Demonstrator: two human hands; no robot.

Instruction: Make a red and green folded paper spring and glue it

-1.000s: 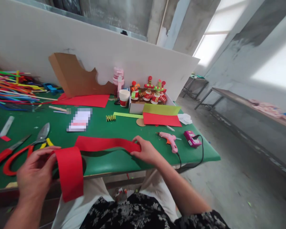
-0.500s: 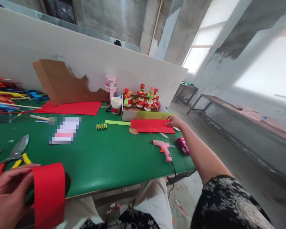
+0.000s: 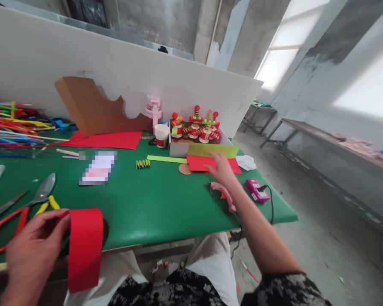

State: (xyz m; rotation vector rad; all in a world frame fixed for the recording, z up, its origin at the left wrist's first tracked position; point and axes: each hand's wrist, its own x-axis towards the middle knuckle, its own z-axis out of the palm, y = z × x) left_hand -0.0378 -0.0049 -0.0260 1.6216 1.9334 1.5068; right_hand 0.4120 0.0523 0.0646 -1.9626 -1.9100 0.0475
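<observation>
Between the thumb and fingers of my left hand (image 3: 40, 246) is a curled strip of red paper (image 3: 86, 250), its wide end hanging over the table's front edge. My right hand (image 3: 222, 168) is above red paper sheets (image 3: 198, 163) at the table's right, fingers apart, nothing visible in it. Whether its fingertips touch the paper I cannot tell. A yellow-green sheet (image 3: 199, 149) lies just behind the red ones. Below my right hand is a pink hot glue gun (image 3: 218, 187), partly hidden by my forearm. Orange-handled scissors (image 3: 25, 212) lie beside my left hand.
A box (image 3: 178, 149) of small red paper figures stands behind the sheets, beside a paper cup (image 3: 161, 136). A folded paper spring (image 3: 143, 164), a cardboard disc (image 3: 185, 169) and a purple box (image 3: 257, 191) with a cord lie on the green table (image 3: 140, 204).
My right hand has let go of the red sheet's right part and moved left and down, its fingers spreading. My left hand still holds the red strip. The view has turned slightly left.
</observation>
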